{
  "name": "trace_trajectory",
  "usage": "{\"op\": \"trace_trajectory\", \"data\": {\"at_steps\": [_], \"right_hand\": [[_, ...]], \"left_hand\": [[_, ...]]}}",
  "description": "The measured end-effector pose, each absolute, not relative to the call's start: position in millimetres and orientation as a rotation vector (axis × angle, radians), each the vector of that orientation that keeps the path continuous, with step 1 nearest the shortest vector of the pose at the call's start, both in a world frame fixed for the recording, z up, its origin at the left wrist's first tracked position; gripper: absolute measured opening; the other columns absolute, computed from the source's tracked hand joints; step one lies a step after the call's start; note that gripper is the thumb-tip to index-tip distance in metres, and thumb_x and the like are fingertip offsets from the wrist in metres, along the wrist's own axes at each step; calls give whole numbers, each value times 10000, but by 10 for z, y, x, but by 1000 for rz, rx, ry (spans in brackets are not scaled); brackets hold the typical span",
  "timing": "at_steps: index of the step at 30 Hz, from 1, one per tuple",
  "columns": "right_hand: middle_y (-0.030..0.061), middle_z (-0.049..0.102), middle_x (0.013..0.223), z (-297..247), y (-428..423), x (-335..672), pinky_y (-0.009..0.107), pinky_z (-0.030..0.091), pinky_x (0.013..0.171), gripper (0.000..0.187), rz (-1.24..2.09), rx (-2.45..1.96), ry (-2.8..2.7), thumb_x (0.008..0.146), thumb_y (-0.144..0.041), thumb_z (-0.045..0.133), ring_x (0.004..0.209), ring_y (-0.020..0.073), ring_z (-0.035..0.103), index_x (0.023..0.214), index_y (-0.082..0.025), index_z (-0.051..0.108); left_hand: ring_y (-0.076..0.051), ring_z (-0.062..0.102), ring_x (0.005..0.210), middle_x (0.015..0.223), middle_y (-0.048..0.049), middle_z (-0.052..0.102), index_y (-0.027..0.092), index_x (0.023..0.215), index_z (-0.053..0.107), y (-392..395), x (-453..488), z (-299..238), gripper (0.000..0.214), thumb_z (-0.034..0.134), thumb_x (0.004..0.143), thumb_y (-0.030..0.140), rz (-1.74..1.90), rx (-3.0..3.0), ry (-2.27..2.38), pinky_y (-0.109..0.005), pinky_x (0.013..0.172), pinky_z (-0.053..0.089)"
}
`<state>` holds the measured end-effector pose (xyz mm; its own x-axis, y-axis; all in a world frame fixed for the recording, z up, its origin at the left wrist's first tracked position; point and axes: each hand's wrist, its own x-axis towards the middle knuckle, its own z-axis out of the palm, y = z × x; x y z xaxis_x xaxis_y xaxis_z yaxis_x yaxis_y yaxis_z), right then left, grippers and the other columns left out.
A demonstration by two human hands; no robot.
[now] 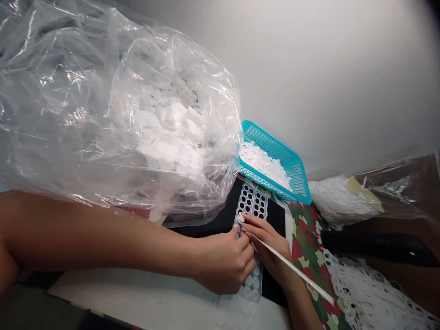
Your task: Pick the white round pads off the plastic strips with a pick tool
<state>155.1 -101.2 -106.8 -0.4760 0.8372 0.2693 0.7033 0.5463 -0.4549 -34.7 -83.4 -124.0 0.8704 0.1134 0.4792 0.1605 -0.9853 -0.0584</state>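
A clear plastic tray (253,201) with rows of round cups lies on a black sheet. Its far cups look dark, while white discs sit in the nearer ones (252,282). My left hand (228,263) is closed over the tray, fingertips pinched at its left edge; what they hold is hidden. From the right, my right hand (273,250) reaches over the same tray, with a thin white stick (295,271) held in it and slanting toward the lower right. At its fingertips are small white round pieces (241,218), touching the tray's left row.
A large clear plastic bag (85,114) of white pieces fills the upper left. Behind the tray stands a turquoise basket (302,181) of white discs. At right are another filled bag (343,201), a black handle (381,247) and piled perforated white strips (374,293).
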Motion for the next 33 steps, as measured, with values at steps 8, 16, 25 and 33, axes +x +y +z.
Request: {"op": "trace_trajectory", "data": {"at_steps": [8,16,25,33], "right_hand": [[72,588,1260,-1062,-1027,1574,348,492,970,290,456,-1252,-2329,916,-145,439,1152,182,566,1142,-225,601],[65,596,1253,-1072,-1021,1569,355,505,961,297,422,-1253,-2328,911,-162,459,1137,192,576,1147,-246,619],[51,584,1269,-1186,-1053,1508,348,506,976,418,240,-1289,-2285,900,-109,464,1127,191,585,1273,-281,537],[88,627,1208,-1129,-1007,1491,337,522,932,366,-4,-1345,-2158,899,-95,426,1082,201,617,1213,-204,580]], "left_hand": [[-275,565,718,821,-151,611,69,889,622,-832,-344,-1245,277,454,803,271,-760,-2949,-218,-474,733,434],[-281,565,718,827,-149,609,70,888,622,-823,-349,-1225,284,449,802,278,-736,-2947,-204,-468,726,441],[-285,571,712,812,-156,622,81,858,631,-821,-353,-1188,259,481,769,273,-747,-2933,-198,-499,731,440],[-321,597,791,935,-201,643,70,924,638,-816,-354,-1193,314,483,767,293,-684,-2959,-164,-489,745,446]]}}
